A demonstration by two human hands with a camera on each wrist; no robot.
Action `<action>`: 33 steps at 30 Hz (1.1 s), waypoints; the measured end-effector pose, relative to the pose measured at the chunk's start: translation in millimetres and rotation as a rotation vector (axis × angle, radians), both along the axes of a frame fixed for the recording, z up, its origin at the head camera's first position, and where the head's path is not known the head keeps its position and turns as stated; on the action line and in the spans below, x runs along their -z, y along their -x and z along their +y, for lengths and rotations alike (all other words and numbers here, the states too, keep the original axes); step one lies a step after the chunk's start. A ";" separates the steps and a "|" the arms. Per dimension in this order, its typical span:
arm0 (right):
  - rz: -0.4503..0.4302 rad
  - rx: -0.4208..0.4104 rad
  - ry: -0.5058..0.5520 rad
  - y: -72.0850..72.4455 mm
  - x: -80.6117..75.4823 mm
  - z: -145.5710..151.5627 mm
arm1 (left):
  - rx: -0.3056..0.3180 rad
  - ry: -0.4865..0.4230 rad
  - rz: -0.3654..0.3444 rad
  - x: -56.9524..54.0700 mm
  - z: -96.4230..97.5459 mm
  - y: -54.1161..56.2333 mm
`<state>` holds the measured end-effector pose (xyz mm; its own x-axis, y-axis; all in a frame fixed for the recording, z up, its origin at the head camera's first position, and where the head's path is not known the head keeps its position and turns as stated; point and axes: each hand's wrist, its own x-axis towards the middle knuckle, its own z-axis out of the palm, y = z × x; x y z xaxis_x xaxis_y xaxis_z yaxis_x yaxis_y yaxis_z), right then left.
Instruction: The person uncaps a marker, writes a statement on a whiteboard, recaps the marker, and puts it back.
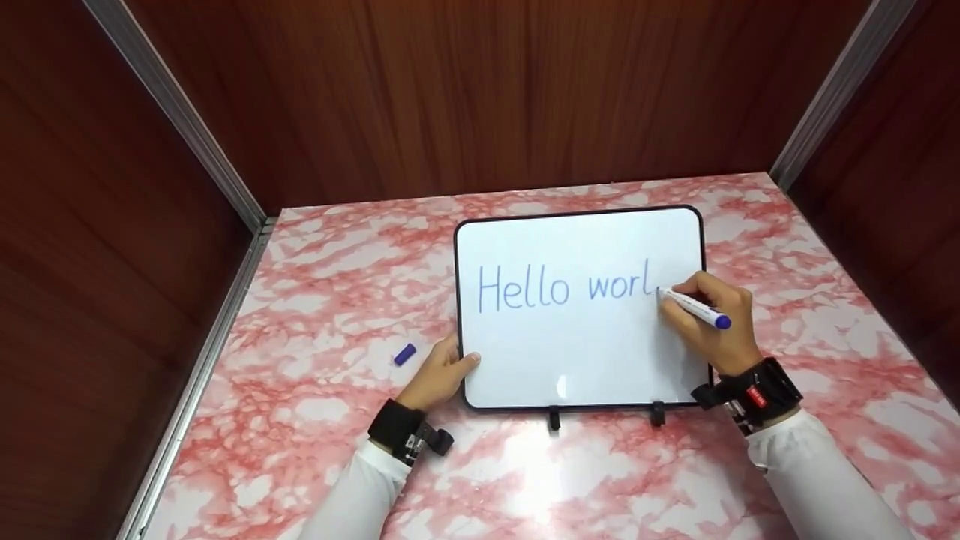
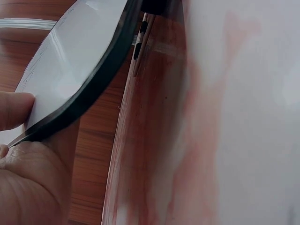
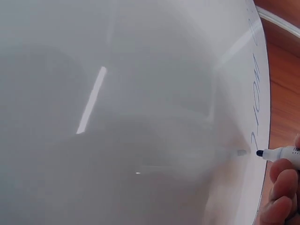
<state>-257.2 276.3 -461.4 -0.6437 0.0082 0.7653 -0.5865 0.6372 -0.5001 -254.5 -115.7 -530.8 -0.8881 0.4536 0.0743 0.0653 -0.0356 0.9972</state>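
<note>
A black-framed whiteboard (image 1: 585, 352) stands on the table, bearing "Hello worl" in blue handwriting (image 1: 525, 287) and a small mark after the last letter. My right hand (image 1: 720, 319) pinches a white marker with a blue end (image 1: 697, 309), its tip at the board's surface just right of the "l". In the right wrist view the dark tip of the marker (image 3: 274, 153) is close to the writing, with fingers curled under the barrel. With the thumb on its face and the other fingers behind, my left hand (image 1: 441, 373) grips the board's left edge.
The blue marker cap (image 1: 405, 354) lies on the red-and-white marbled table (image 1: 337, 300), left of the board. Two small black feet (image 1: 553, 418) jut from under the board's lower edge. Dark wood panels (image 1: 487, 97) with metal corner strips enclose the table at the back and sides.
</note>
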 end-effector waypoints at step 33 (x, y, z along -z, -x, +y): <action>-0.017 0.019 0.021 7.7 -3.0 5.7 | -0.003 -0.004 0.001 2.9 -0.3 -0.8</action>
<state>-264.9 282.0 -458.4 -0.6562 0.0365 0.7537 -0.5653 0.6379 -0.5230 -253.7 -116.0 -533.6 -0.8892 0.4510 0.0768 0.0659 -0.0398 0.9970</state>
